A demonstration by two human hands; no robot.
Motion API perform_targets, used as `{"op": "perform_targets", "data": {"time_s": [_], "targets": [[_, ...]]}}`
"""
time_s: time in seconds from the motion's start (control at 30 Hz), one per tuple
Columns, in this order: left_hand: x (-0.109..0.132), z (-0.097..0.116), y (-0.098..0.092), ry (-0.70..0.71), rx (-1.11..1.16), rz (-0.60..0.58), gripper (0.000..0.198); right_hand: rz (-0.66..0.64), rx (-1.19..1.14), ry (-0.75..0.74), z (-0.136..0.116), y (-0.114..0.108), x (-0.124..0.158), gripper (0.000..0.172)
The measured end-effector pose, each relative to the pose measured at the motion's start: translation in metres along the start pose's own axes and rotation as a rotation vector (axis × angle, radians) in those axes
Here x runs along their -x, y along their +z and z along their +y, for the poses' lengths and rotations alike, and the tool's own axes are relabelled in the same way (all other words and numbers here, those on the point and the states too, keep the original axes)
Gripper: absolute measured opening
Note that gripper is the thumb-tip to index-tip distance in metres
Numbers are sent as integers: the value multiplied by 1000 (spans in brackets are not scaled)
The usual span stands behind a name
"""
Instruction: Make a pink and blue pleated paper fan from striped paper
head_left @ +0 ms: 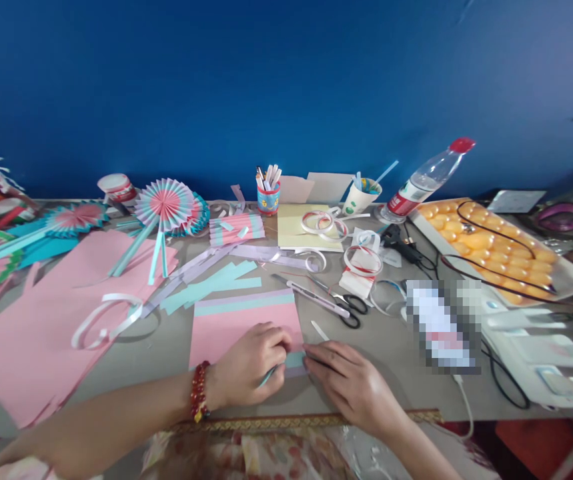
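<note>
Your pink paper sheet (pixel 219 332), banded with teal and lilac, lies on the counter (pixel 386 347) partly beneath your left hand (pixel 253 363), whose fingers are curled in; whether they pinch anything, I cannot tell. Your right hand (pixel 356 387) has fingertips at the sheet's lower right edge, grip unclear.
</note>
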State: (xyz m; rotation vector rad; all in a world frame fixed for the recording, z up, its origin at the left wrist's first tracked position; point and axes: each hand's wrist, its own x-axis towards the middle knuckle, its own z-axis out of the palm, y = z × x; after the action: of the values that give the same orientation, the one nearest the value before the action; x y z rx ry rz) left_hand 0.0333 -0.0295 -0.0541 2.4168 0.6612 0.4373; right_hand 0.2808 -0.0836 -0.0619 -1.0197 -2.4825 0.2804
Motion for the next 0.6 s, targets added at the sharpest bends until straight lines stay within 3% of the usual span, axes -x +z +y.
{"op": "perform_targets", "data": {"time_s": [0.3,0.6], "targets": [[0,-1,1,13,-27,-5,5,-39,48,-4,-4,-2,-3,32],[0,-2,2,18,-36,-15,4,23,122,69,-12,8,1,32]]}}
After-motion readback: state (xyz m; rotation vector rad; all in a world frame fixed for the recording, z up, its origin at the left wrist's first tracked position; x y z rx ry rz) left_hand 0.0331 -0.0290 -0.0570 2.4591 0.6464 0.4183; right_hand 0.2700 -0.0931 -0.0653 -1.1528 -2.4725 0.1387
